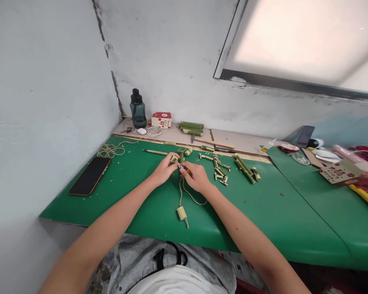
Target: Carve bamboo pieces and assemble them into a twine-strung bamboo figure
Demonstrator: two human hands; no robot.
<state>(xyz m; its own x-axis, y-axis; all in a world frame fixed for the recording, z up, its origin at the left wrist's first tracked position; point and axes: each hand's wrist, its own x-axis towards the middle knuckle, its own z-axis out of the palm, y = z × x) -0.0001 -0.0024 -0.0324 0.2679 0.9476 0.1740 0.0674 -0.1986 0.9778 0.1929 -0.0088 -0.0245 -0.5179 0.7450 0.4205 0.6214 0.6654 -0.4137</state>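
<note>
My left hand (164, 168) is closed on a short bamboo piece (173, 159), pinching it above the green table. Close against it, my right hand (196, 176) grips a small knife (180, 165) with a grey blade and a bit of yellow handle showing; the fingers hide most of it. From under the hands a thin cord (180, 188) loops down to a pale bamboo tube (181, 213) lying near the front edge. Just behind the hands sit other cut bamboo pieces (188, 151). To their right lies a jointed bamboo figure (216, 162).
A phone (90, 175) and tangled cord (110, 150) lie left on the green table (141, 212). Bamboo lengths (244, 170) lie right. Along the back are a bottle (138, 109), a red-white box (161, 120), bamboo sticks (191, 128) and a hammer-like tool (214, 142).
</note>
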